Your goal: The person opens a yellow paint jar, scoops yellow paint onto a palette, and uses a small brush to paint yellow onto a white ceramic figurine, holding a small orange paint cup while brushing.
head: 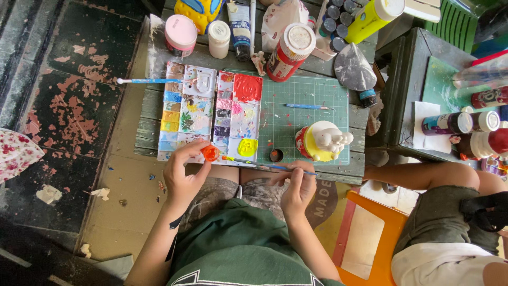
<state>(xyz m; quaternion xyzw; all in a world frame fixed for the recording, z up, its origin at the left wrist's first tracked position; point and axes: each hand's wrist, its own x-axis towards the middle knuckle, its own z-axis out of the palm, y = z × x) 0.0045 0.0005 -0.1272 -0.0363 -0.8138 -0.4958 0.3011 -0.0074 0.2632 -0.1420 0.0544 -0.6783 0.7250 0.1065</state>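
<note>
My left hand (182, 175) holds a small orange paint pot (210, 153) over the near edge of a white paint palette (210, 114) smeared with many colours. My right hand (298, 186) grips a thin paintbrush (264, 165) whose tip points left toward the yellow paint on the palette. A small plaster figurine (323, 141), white with yellow and red paint, stands on the green cutting mat (307, 95) just above my right hand. A small dark cap (275, 155) lies on the mat between palette and figurine.
A blue brush (307, 106) lies on the mat, another brush (148, 80) left of the palette. Jars, tubes and bottles of paint (290, 50) crowd the table's far edge. Another person's legs (434, 177) and an orange stool (370, 238) are at right, beside a second table.
</note>
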